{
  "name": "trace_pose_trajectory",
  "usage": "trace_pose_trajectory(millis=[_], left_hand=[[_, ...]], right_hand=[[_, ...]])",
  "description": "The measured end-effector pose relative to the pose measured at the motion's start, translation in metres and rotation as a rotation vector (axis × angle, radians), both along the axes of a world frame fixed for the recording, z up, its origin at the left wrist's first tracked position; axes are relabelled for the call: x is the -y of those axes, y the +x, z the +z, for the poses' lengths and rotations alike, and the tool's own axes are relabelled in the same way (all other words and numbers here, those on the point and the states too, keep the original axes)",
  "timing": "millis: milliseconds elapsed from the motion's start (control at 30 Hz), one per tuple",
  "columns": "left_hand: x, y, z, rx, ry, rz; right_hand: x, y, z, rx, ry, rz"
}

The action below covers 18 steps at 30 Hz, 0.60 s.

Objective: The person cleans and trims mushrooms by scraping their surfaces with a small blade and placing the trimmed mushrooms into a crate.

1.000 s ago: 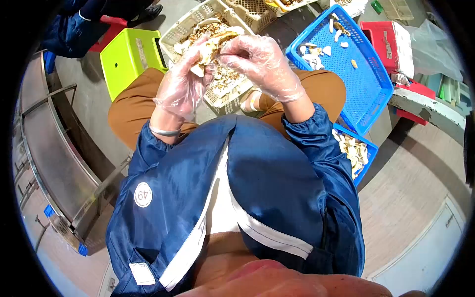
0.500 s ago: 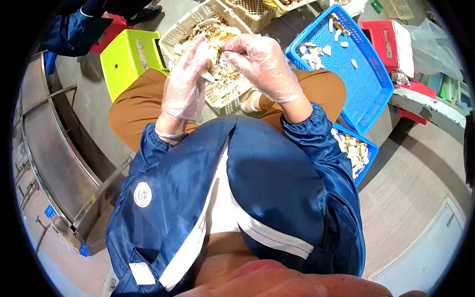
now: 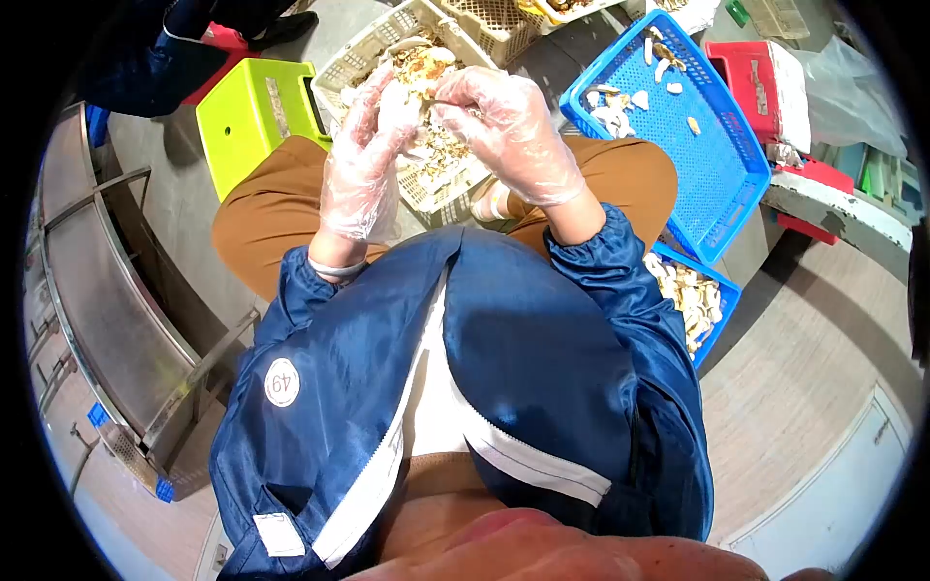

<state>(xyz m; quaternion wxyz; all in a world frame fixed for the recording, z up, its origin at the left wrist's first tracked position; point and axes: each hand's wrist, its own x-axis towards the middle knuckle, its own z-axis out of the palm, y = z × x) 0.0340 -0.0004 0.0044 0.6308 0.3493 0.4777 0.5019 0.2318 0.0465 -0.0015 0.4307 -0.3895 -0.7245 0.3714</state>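
My left hand [image 3: 360,174], in a clear plastic glove, is closed on a whitish mushroom piece [image 3: 396,107] above the cream crate. My right hand [image 3: 518,136], also gloved, is beside it with thumb and fingers pinched together. Whatever is between those right fingertips is hidden or too small to name. Below both hands, the cream plastic crate [image 3: 341,70] holds brown and pale mushroom scraps [image 3: 441,155]. Right of my right hand, a blue basket [image 3: 712,160] bears several white and brown mushroom pieces [image 3: 612,114].
A lime-green stool [image 3: 242,121] stands left of my knee. Another blue basket [image 3: 722,300] with pale pieces sits under the first. Metal racks [image 3: 121,290] line the left side. A red stool [image 3: 746,87] is at far right. Another person's dark sleeve [image 3: 155,63] shows upper left.
The whitish piece in my left hand now shows more plainly between thumb and fingers. My right hand has shifted slightly, still pinched. The other person's sleeve has moved a little.
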Motion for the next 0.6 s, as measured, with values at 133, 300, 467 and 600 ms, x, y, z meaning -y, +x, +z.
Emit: trace_pose_trajectory(millis=[133,300,467,600], left_hand=[[0.0,0.003,-0.001,-0.037,0.071,0.0],[0.001,0.001,-0.006,-0.129,0.11,-0.007],[-0.003,-0.008,-0.007,0.2,-0.108,0.035],[-0.008,-0.021,-0.013,0.586,-0.236,0.078]], right_hand=[[-0.001,-0.001,-0.001,-0.021,0.117,0.04],[0.002,-0.004,-0.003,0.051,0.145,-0.068],[-0.012,0.007,-0.021,-0.099,0.026,-0.26],[-0.03,0.033,-0.031,0.004,0.073,-0.537]])
